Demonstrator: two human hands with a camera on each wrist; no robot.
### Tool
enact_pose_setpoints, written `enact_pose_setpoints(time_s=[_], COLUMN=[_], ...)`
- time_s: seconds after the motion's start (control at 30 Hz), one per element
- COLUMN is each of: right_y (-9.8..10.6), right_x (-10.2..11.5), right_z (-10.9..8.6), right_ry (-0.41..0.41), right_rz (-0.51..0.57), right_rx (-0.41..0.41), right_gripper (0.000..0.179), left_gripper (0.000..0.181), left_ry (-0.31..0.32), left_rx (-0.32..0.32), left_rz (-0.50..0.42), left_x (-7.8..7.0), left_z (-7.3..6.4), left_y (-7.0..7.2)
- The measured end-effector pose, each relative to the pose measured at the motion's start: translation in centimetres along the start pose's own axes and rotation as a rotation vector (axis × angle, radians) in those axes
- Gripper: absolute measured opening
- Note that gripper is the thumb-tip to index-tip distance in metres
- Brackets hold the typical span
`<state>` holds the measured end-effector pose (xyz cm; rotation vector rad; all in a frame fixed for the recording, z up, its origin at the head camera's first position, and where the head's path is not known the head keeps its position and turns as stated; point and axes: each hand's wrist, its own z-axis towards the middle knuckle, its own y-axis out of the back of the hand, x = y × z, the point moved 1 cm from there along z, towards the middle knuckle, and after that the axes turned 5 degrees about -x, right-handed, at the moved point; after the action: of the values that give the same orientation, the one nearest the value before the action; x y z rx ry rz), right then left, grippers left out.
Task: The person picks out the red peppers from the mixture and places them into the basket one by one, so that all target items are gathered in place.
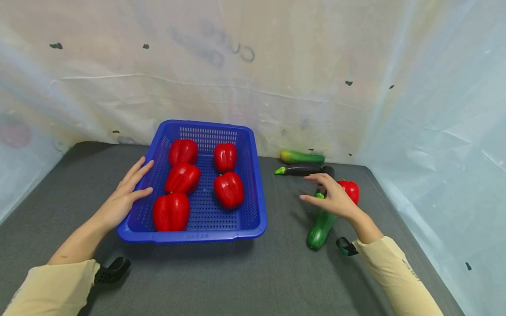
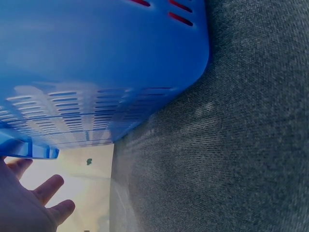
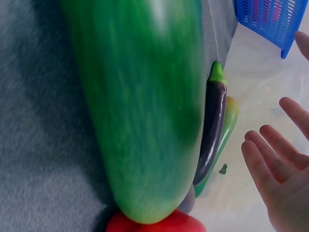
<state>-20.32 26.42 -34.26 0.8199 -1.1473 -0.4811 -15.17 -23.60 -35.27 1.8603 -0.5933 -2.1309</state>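
Observation:
My left hand (image 1: 120, 199) rests on the left rim of a blue plastic basket (image 1: 258, 206), fingers straight and spread. Several red bell peppers (image 1: 229, 189) lie inside it. Over to the right, my right hand (image 1: 334, 199) hovers with nothing in its fingers, thumb apart from the rest. Below it lies a green cucumber (image 1: 321, 230), large and close in the right wrist view (image 3: 140, 106). A red bell pepper (image 1: 351, 189) shows behind that hand. A dark eggplant (image 1: 329, 170) is partly hidden by the fingers.
Toward the back wall, a purple eggplant (image 1: 302, 169) with a green stem lies in front of a yellow-green cucumber (image 1: 302, 157). A dark grey cloth (image 1: 261, 281) covers the table. Pale plastic sheeting (image 1: 300, 87) hangs at the back and both sides.

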Motion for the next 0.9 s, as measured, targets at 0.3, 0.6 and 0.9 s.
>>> enact_pose_setpoints(time_s=[0.3,0.6,0.9], right_y=[0.5,0.9,1.3], right_x=[-0.7,-1.5,-2.3], right_z=[-0.5,-0.9,-1.3], right_ry=[0.004,-0.009,-0.032], right_rz=[-0.012,-0.01,-0.07], right_rx=[-0.022,-0.021,-0.029], right_gripper=[0.056,0.056,0.055], left_gripper=[0.062,0.063,0.063], left_ry=[0.005,-0.007,0.001], left_rx=[0.005,0.002,0.001], left_rz=[0.001,-0.001,0.001], left_x=[0.1,0.1,0.1], left_z=[0.1,0.1,0.1], left_y=[0.0,0.0,0.0])
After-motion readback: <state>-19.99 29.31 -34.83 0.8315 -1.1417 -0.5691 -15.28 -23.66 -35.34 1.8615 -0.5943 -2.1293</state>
